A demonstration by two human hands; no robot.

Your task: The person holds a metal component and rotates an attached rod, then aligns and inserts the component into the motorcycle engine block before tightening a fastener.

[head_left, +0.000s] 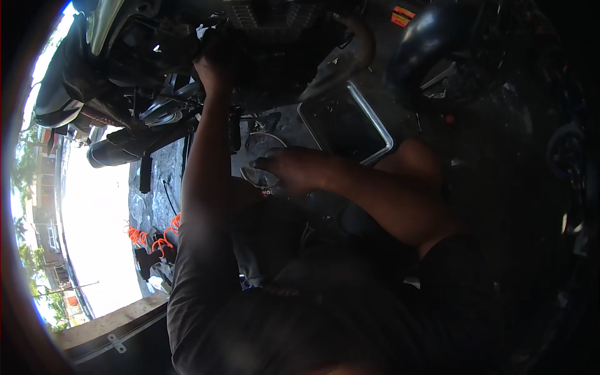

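Observation:
My left hand (215, 61) reaches up into the dark underside of a motorcycle (269, 56). Its fingers are lost in shadow among the engine parts, so their grip does not show. Lower and to the right, my right hand (297, 170) points leftward with its fingers curled and their tips dark. Whatever they may pinch is too dim to make out. Just beside and partly behind those fingers is a thin, pale round rim (273, 135); whether the hand touches it is unclear.
A rectangular tray with a shiny rim (373, 119) lies on the floor beyond my right forearm. A black tyre (415, 56) stands at the far right. An orange coiled hose (165, 240) lies left of my left arm. Bright daylight enters at the left.

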